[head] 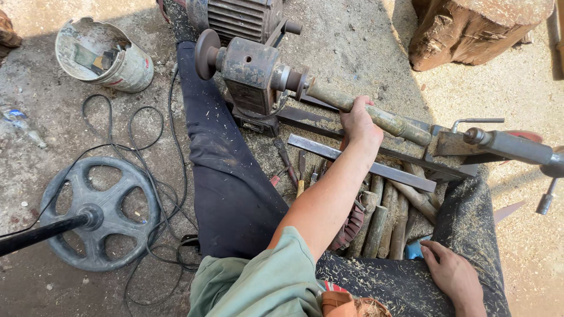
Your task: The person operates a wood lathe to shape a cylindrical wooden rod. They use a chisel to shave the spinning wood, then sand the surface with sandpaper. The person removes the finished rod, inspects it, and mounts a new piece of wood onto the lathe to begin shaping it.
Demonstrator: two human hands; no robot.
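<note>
My left hand [358,124] reaches forward and grips a rough wooden rod [376,114] mounted between the rusty lathe headstock [249,70] and the tailstock [499,144]. My right hand [452,273] lies flat on my right trouser leg, which is dusted with wood shavings; it holds nothing, and its fingertips are near a small blue object [414,249]. Under the rod run two flat steel bars [364,164]. Several chisels and pliers [294,167] lie on the ground beside my left leg [226,170].
Several cut wooden sticks [388,220] are stacked between my legs. A motor [235,17] sits behind the headstock, a broken bucket [103,56] at top left, a black wheel-shaped base with a pole [97,214] and loose cables [153,164] at left, and a log stump [470,29] at top right.
</note>
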